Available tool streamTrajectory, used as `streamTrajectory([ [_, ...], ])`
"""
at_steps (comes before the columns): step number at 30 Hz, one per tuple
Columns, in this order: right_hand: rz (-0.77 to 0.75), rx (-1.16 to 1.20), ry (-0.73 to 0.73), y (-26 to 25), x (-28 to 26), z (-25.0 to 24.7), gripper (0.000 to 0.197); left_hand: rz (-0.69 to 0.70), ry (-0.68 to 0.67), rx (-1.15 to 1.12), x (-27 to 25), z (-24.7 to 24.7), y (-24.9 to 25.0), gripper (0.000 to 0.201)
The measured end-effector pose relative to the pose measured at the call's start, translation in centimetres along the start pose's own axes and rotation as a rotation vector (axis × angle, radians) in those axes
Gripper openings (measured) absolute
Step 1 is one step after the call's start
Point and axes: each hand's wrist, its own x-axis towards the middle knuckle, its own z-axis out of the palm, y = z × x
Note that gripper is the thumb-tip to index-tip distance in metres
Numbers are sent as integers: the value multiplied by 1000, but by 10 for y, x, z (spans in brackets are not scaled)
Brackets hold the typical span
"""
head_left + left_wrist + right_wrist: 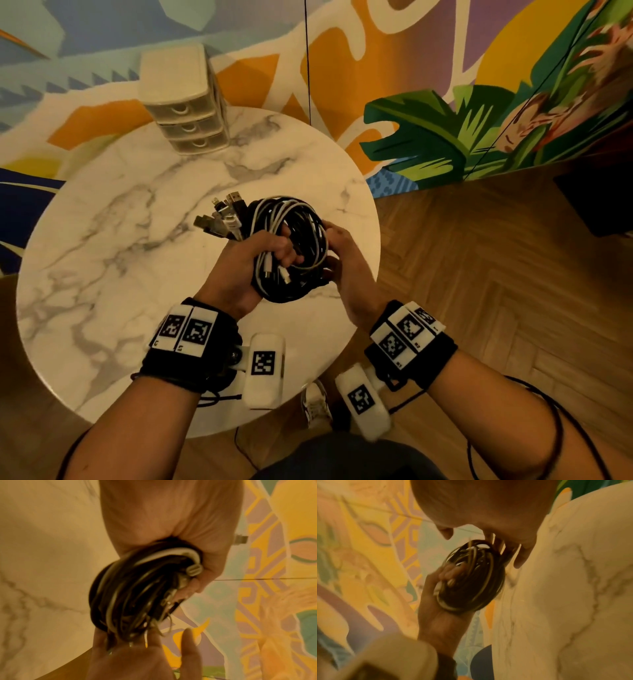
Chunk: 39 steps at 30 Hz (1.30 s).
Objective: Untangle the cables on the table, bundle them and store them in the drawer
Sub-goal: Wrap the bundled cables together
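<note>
A coil of black and white cables (298, 219) is held just above the marble table (137, 240). My left hand (253, 260) grips its left side, fingers curled through the loop. A cluster of USB plugs (222, 216) sticks out up and left of that hand. My right hand (342, 253) holds the coil's right edge, thumb on top and fingers underneath. The left wrist view shows the cable coil (130, 591) running from my left palm (171, 520) down into my right hand (142, 655). The right wrist view shows the cable coil (471, 577), blurred, between both hands.
A small beige unit of three drawers (186, 102) stands at the table's far edge, all drawers closed. A painted wall rises behind it. Wooden floor (479, 274) lies to the right, and my shoe (315, 401) shows below the table's near edge.
</note>
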Motion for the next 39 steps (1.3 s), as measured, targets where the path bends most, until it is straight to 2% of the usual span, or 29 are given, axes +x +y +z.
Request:
streamTrajectory([
  [2, 138, -6, 7, -2, 8, -6, 41, -33, -96, -56, -6, -8, 2, 12],
  [4, 271, -13, -96, -5, 17, -9, 45, -57, -206, -75, -12, -14, 2, 20],
  [7, 342, -8, -194, -12, 28, -9, 48, -80, -313, -83, -17, -21, -1, 24],
  [10, 372, -23, -251, -20, 31, -4, 44, -101, -356, -108, -23, -28, -5, 24],
  [16, 374, -151, -217, -24, 29, 11, 29, -122, -424, -102, -35, -34, -4, 27],
  [19, 448, -165, -272, -14, 25, 18, 43, -110, -408, -107, -38, -38, -2, 26],
  [21, 496, -84, -334, -8, 25, 18, 49, -111, -373, -104, -38, -41, -3, 26],
  [24, 524, 125, -379, -9, 20, 21, 46, -96, -272, -88, -40, -42, -2, 28],
  [28, 506, 237, -519, -11, 16, 17, 66, -72, -135, -72, -36, -43, -5, 29],
  [31, 391, 130, -592, -10, 18, 15, 41, -54, -6, -3, -29, -44, -6, 16],
  [34, 301, 16, -410, -9, 28, 12, 25, 9, 197, 179, -18, -33, -5, 14],
  [39, 237, 61, -165, -12, 44, 1, 10, 125, 444, 365, 9, -3, -14, 13],
])
